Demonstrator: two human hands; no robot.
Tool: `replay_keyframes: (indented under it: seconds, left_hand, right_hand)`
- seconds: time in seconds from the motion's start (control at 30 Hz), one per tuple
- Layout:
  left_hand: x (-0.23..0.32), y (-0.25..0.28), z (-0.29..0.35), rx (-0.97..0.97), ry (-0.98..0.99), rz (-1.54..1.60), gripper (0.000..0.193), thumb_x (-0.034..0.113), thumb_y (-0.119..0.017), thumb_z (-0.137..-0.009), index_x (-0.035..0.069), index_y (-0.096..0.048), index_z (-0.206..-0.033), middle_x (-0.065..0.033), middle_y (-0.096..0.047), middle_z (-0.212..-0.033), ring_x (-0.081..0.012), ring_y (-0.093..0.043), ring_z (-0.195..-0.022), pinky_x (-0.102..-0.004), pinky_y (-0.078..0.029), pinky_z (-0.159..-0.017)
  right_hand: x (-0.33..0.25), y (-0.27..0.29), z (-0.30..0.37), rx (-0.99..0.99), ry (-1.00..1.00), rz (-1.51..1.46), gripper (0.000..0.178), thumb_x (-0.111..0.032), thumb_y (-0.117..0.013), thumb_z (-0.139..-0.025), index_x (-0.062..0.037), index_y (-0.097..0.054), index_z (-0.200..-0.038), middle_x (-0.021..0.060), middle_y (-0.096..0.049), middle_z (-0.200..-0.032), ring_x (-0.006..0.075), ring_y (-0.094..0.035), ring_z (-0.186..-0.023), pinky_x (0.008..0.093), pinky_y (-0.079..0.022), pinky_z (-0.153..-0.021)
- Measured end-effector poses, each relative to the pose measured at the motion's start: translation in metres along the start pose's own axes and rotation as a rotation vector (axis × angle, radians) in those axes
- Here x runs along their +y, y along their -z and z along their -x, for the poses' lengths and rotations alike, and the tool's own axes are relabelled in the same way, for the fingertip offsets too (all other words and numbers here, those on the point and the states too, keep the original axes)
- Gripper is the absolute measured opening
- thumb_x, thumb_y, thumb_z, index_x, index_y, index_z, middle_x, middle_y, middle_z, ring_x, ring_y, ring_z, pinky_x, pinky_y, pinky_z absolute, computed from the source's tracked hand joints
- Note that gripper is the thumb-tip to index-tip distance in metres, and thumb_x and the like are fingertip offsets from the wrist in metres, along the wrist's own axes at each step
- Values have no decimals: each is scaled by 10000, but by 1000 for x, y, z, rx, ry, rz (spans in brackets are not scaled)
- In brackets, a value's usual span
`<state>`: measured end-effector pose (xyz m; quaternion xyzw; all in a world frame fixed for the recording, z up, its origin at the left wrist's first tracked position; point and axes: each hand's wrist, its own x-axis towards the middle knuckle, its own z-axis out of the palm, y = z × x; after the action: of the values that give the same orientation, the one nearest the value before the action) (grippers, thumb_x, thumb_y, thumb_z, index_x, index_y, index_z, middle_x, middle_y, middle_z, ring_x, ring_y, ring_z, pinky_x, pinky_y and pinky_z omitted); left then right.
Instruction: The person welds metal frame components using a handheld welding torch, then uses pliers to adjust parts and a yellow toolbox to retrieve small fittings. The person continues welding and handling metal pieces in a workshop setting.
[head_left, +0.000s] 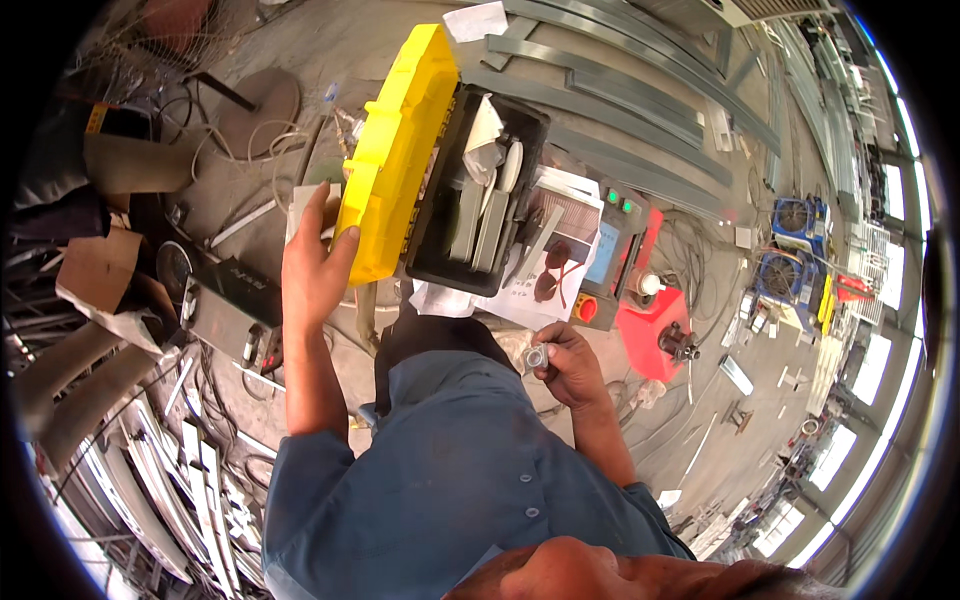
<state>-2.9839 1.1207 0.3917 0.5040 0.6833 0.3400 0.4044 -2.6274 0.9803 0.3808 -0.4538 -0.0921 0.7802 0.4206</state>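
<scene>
A black toolbox (pixel 432 262) stands in front of me with its yellow lid (pixel 395 150) raised on the left. My left hand (pixel 316 262) is at the lid's outer side, fingers stretched and apart, the thumb against the yellow plastic. Inside the box lie grey flat-sided pieces (pixel 490 230) and a crumpled whitish wrapper (pixel 484 135). Close to my body, right of the box, my right hand (pixel 572 368) is closed on a small round metal piece (pixel 537 356); its exact kind is too small to tell.
Sunglasses (pixel 552 272) rest on printed papers (pixel 520 300) beside the box. Right of these are a control panel (pixel 605 255) with green lights and a red machine part (pixel 650 335). Long metal profiles (pixel 620 90) lie beyond. Cables and a dark metal case (pixel 235 305) are at left.
</scene>
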Motion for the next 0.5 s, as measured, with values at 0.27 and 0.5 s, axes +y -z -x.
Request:
replay_keyframes:
  seconds: [0.27, 0.5]
  left_hand:
    - [-2, -8, 6, 156, -173, -278, 590, 119, -659, -867, -14, -493, -1417, -234, -579, -1349, -362, -564, -1257, -436, -432, -1066]
    - [52, -107, 8, -159, -288, -10, 540, 150, -701, -834, 113, -585, -1360, -191, -535, -1398, -308, -659, -1039, -385, -537, -874]
  right_hand:
    - [19, 0, 18, 69, 45, -58, 184, -108, -676, -943, -18, -609, -1088, 83, -672, -937, 142, -650, -729, 249, -534, -603]
    - [44, 9, 30, 104, 59, -105, 182, -109, -667, -949, -17, -610, -1095, 94, -681, -940, 151, -653, -701, 249, -528, -598]
